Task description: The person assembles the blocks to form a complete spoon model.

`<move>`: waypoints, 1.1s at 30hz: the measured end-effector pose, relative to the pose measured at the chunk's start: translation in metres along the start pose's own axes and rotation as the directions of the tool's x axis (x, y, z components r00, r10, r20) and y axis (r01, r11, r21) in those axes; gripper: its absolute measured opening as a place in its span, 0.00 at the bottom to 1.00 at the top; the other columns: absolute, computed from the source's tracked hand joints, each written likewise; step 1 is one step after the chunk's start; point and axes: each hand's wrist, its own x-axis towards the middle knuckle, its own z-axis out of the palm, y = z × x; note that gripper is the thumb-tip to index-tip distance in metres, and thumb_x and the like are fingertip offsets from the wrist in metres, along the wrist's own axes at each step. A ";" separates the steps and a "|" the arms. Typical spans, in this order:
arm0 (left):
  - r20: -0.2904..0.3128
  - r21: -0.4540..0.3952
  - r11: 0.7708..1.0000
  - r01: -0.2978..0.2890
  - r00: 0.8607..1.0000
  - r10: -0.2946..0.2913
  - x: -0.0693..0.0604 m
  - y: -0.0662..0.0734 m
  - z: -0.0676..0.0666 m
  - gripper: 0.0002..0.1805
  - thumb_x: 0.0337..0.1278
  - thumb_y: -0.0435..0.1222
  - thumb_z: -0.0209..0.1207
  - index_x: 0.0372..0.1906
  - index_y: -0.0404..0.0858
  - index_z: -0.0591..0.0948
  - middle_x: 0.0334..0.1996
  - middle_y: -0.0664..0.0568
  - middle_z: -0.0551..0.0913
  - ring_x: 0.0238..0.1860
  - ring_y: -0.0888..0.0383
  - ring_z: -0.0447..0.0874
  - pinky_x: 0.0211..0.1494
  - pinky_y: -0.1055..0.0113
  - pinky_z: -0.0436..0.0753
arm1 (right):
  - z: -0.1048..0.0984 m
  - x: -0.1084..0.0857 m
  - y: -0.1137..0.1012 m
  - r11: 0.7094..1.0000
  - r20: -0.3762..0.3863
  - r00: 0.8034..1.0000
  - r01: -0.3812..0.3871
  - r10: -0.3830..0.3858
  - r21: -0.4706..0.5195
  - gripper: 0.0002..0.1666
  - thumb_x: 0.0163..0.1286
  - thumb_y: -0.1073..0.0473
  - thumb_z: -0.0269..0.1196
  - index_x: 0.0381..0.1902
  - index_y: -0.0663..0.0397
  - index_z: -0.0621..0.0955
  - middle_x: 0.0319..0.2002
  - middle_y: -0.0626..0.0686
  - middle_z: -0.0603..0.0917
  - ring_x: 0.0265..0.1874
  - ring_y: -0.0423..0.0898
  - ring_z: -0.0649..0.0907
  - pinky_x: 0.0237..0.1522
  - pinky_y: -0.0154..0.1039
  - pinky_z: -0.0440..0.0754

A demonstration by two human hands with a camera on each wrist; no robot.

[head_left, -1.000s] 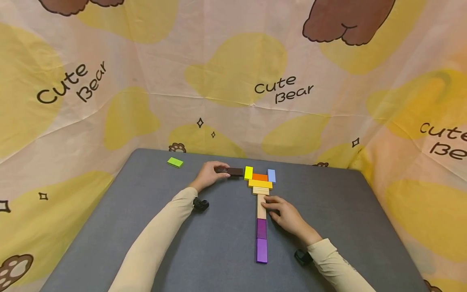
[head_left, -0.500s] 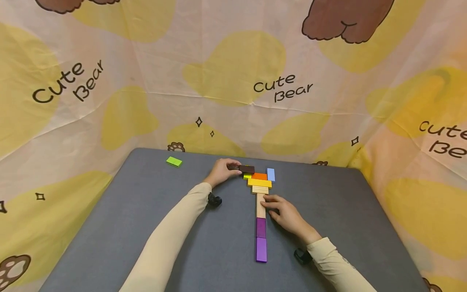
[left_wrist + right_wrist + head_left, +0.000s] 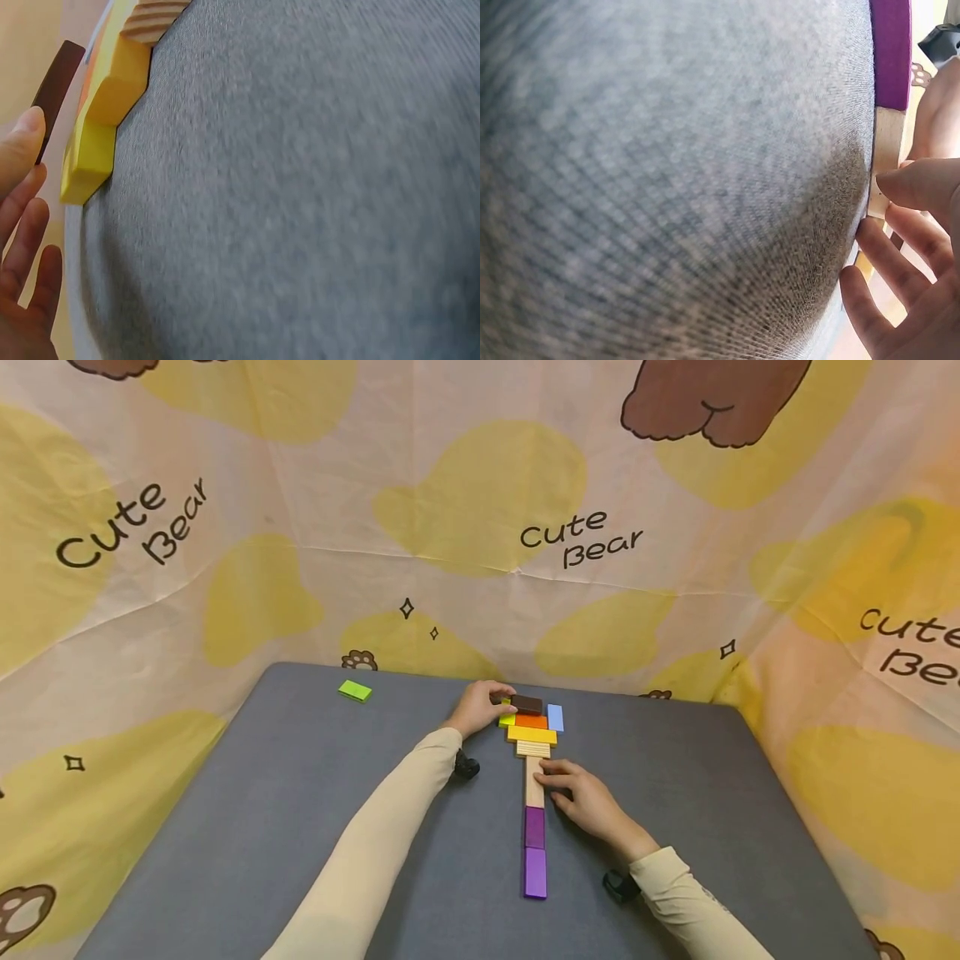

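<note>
Between thumb and fingers my left hand (image 3: 482, 707) pinches a dark brown block (image 3: 528, 705), which sits just behind the orange block (image 3: 531, 722). In the left wrist view the brown block (image 3: 58, 90) looks raised above the yellow block (image 3: 91, 159). Beside the orange block stand the yellow block (image 3: 506, 720) and a light blue block (image 3: 555, 717). An amber block (image 3: 532, 735) and a ridged wooden block (image 3: 533, 748) lie nearer. My right hand (image 3: 592, 800) touches the plain wooden block (image 3: 533, 781) with its fingertips; in the right wrist view its thumb also lies on that block (image 3: 887, 142).
Two purple blocks, a darker one (image 3: 535, 827) and a lighter one (image 3: 535, 873), extend the line toward the front. A lime green block (image 3: 355, 691) lies at the table's back left. A printed cloth (image 3: 465, 527) hangs behind the grey table (image 3: 300, 827).
My left hand has carried the brown block rightward, from left of the yellow block, over it, to behind the orange one. The right hand has stayed at the wooden block.
</note>
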 end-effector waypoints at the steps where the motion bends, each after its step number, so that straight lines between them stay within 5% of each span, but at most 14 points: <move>1: 0.002 0.000 1.000 0.004 1.000 -0.004 0.001 0.002 0.001 0.17 0.58 0.41 0.68 0.53 0.44 0.85 0.52 0.50 0.86 0.52 0.52 0.84 0.57 0.56 0.82 | 0.000 0.000 0.000 1.000 -0.001 1.000 0.002 -0.002 -0.002 0.24 0.66 0.67 0.65 0.60 0.50 0.82 0.64 0.53 0.79 0.65 0.56 0.78 0.64 0.56 0.76; 33: 0.038 0.065 0.997 0.038 0.998 -0.041 0.012 0.009 0.012 0.17 0.58 0.40 0.68 0.53 0.44 0.85 0.49 0.51 0.87 0.51 0.53 0.82 0.58 0.58 0.80 | 0.000 0.000 0.001 1.000 0.005 1.000 -0.006 0.006 -0.001 0.25 0.66 0.67 0.65 0.61 0.49 0.81 0.65 0.52 0.78 0.65 0.56 0.77 0.64 0.57 0.76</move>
